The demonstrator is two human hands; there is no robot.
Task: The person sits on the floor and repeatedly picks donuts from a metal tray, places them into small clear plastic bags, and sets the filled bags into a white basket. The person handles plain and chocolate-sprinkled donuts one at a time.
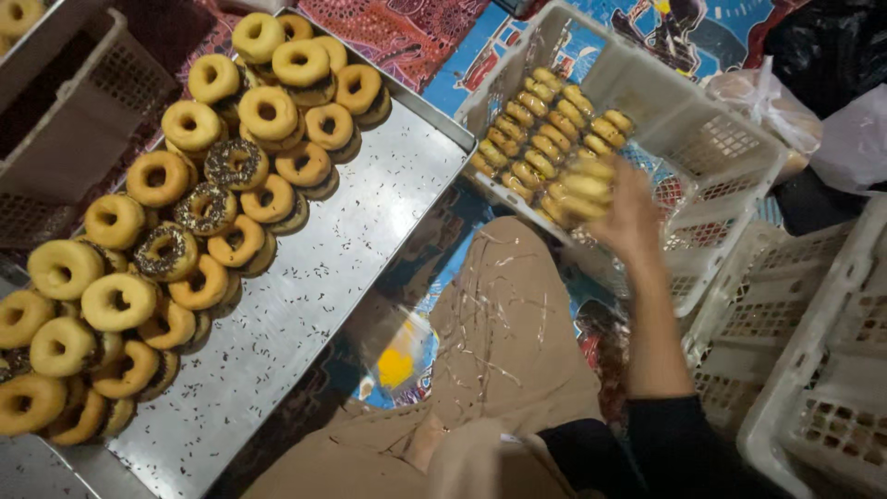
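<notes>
Head view: my right hand (628,214) fingers (591,189) clasp a blurred stack of golden ring doughnuts (584,185) inside a white slatted plastic crate (730,148), beside the sprinkle-strewn steel tray (314,286) on the patterned floor mat (397,32).

One head-worn view looks steeply down from close above the person's lap, facing the metal tray (370,231) at left and white plastic crates (721,148) at right.

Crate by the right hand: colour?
White plastic lattice crate, holding rows of doughnuts; right hand reaches in. Head view.
</notes>
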